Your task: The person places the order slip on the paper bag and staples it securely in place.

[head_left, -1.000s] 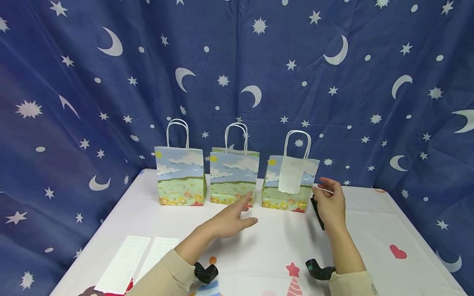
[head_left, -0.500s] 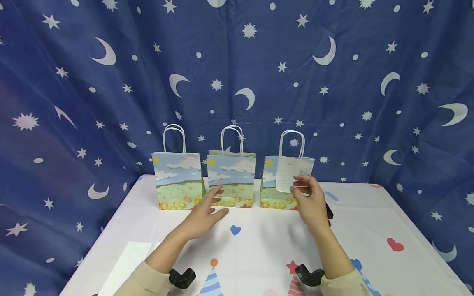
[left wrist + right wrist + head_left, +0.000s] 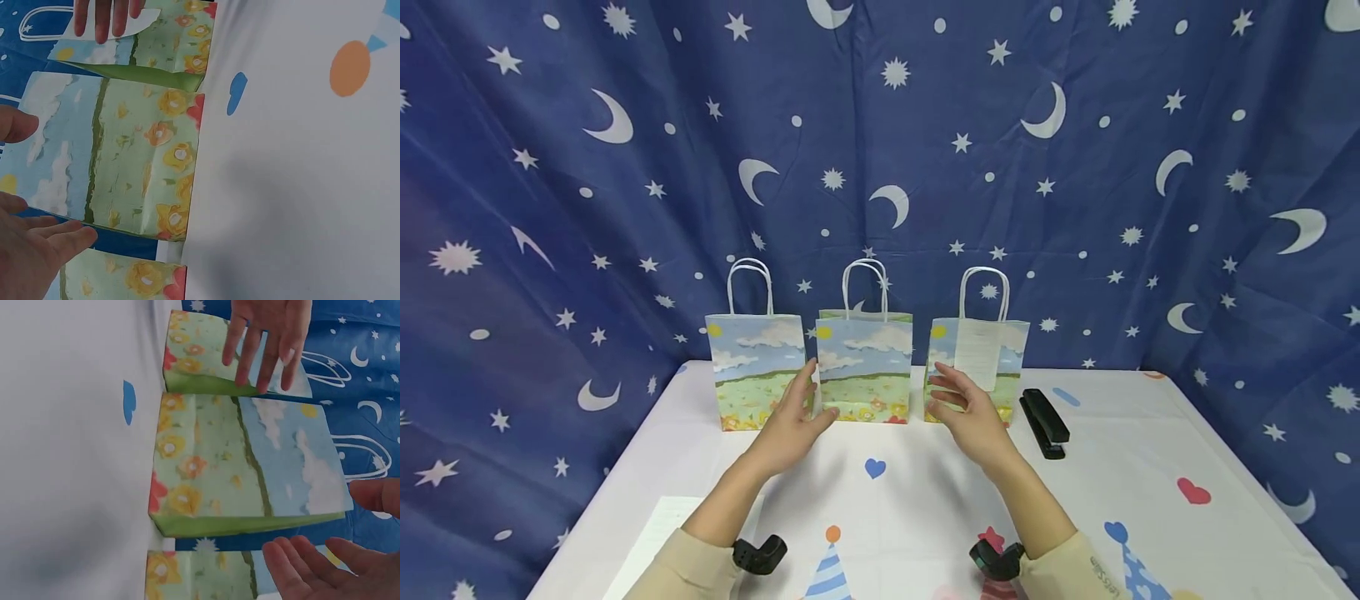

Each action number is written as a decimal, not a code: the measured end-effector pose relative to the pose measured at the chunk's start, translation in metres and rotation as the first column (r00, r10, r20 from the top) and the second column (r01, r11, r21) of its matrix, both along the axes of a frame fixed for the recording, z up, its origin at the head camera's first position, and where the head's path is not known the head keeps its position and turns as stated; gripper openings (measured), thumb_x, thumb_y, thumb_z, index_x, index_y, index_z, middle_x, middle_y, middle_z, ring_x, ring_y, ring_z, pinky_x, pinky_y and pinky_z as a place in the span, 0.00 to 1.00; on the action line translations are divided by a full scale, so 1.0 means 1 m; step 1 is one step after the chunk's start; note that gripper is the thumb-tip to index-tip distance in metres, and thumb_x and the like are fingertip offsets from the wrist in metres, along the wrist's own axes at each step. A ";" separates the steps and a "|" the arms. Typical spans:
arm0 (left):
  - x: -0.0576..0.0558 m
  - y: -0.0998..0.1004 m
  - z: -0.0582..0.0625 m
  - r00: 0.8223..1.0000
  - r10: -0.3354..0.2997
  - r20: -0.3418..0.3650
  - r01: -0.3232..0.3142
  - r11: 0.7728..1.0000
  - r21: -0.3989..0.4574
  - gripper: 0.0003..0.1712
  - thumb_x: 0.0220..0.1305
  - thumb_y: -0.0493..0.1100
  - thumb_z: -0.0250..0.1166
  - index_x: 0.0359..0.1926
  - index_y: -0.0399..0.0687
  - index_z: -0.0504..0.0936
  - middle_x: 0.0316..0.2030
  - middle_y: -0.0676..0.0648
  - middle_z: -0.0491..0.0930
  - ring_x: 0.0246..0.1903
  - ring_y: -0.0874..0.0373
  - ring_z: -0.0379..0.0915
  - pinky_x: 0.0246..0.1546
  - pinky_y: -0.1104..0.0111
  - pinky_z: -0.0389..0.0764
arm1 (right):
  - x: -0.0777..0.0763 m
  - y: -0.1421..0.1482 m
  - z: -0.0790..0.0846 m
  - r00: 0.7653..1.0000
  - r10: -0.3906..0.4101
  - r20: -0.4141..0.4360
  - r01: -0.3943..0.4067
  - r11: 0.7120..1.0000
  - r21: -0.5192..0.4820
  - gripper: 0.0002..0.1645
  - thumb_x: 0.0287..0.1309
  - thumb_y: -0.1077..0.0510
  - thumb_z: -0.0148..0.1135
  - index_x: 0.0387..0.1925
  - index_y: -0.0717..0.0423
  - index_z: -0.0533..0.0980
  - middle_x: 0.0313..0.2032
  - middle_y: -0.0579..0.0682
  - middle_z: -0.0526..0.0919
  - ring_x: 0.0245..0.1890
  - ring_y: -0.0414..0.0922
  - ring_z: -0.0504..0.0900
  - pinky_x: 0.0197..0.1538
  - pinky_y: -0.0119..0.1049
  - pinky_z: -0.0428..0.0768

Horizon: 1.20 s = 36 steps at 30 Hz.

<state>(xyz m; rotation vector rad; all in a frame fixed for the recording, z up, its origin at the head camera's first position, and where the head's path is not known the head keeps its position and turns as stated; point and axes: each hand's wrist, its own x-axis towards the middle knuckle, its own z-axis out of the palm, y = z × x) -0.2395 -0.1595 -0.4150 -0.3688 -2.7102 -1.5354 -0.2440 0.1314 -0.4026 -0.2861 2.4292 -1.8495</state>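
Note:
Three paper gift bags stand in a row, each printed with a flower meadow and sky: a left bag point(image 3: 754, 354), a middle bag point(image 3: 865, 367) and a right bag point(image 3: 942, 354). A lined paper slip point(image 3: 976, 354) hangs on the front of the right bag, below its handles. My left hand point(image 3: 786, 429), fingers spread, is in front of the gap between the left and middle bags. My right hand point(image 3: 972, 421) holds nothing, its fingers apart, and overlaps the right bag's lower front. In the right wrist view, the middle bag point(image 3: 206, 456) lies between both hands.
A black stapler point(image 3: 1043, 423) lies on the table right of the right bag. At the front left, lined paper point(image 3: 651, 533) lies partly under the left forearm. A blue curtain point(image 3: 880, 125) with moons and stars hangs close behind the bags.
My right hand has moved left, away from beside the stapler to in front of the right bag. My left hand has shifted left from the middle bag. The view has moved slightly.

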 end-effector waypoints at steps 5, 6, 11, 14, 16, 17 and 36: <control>-0.005 0.000 -0.001 1.000 -0.004 0.013 0.004 1.000 0.001 0.50 0.66 0.61 0.59 0.74 0.75 0.32 0.77 0.53 0.36 0.75 0.47 0.45 0.67 0.44 0.59 | -0.004 -0.012 -0.005 0.999 0.044 0.023 -0.045 0.999 0.016 0.41 0.63 0.54 0.62 0.72 0.32 0.55 0.70 0.43 0.64 0.70 0.51 0.64 0.65 0.53 0.70; -0.006 0.000 -0.002 1.000 -0.005 0.014 0.005 1.000 0.001 0.50 0.67 0.61 0.58 0.74 0.75 0.31 0.77 0.53 0.36 0.75 0.46 0.44 0.67 0.44 0.59 | -0.004 -0.014 -0.006 0.998 0.050 0.026 -0.050 0.998 0.023 0.42 0.63 0.55 0.62 0.72 0.32 0.54 0.71 0.43 0.62 0.71 0.50 0.63 0.65 0.53 0.69; -0.009 0.002 -0.001 0.999 -0.002 0.034 0.002 1.000 -0.006 0.51 0.67 0.61 0.58 0.74 0.75 0.30 0.77 0.52 0.37 0.74 0.44 0.45 0.67 0.45 0.60 | -0.008 -0.025 -0.009 0.997 0.076 0.028 -0.077 0.996 0.037 0.46 0.62 0.54 0.62 0.75 0.36 0.50 0.74 0.45 0.55 0.72 0.51 0.60 0.65 0.54 0.69; -0.011 0.002 -0.001 0.999 0.002 0.040 -0.001 1.000 -0.017 0.51 0.67 0.61 0.58 0.74 0.74 0.29 0.77 0.51 0.37 0.74 0.44 0.46 0.67 0.45 0.60 | -0.011 -0.029 -0.010 0.996 0.083 0.036 -0.084 0.996 0.043 0.48 0.62 0.54 0.62 0.75 0.38 0.46 0.75 0.45 0.52 0.73 0.52 0.58 0.65 0.55 0.68; -0.012 0.002 -0.001 0.999 0.003 0.049 -0.002 1.000 -0.016 0.51 0.67 0.62 0.58 0.74 0.75 0.29 0.77 0.54 0.37 0.74 0.45 0.46 0.68 0.45 0.59 | -0.013 -0.031 -0.012 0.996 0.081 0.047 -0.083 0.995 0.047 0.49 0.61 0.53 0.62 0.76 0.38 0.46 0.75 0.44 0.51 0.73 0.52 0.57 0.66 0.56 0.67; -0.013 0.002 -0.001 0.999 -0.003 0.047 0.003 1.000 -0.015 0.51 0.67 0.62 0.58 0.74 0.74 0.29 0.77 0.54 0.37 0.74 0.45 0.46 0.68 0.45 0.59 | -0.014 -0.032 -0.012 0.996 0.077 0.052 -0.080 0.996 0.049 0.49 0.61 0.52 0.62 0.76 0.38 0.46 0.75 0.44 0.52 0.73 0.52 0.57 0.65 0.57 0.67; -0.008 0.002 0.003 1.000 -0.018 -0.005 0.018 1.000 -0.020 0.50 0.69 0.56 0.58 0.76 0.66 0.31 0.76 0.52 0.44 0.73 0.46 0.51 0.66 0.49 0.65 | -0.014 -0.032 -0.013 0.995 0.087 0.054 -0.091 0.994 0.062 0.48 0.60 0.52 0.64 0.75 0.33 0.47 0.74 0.40 0.54 0.74 0.51 0.56 0.65 0.59 0.67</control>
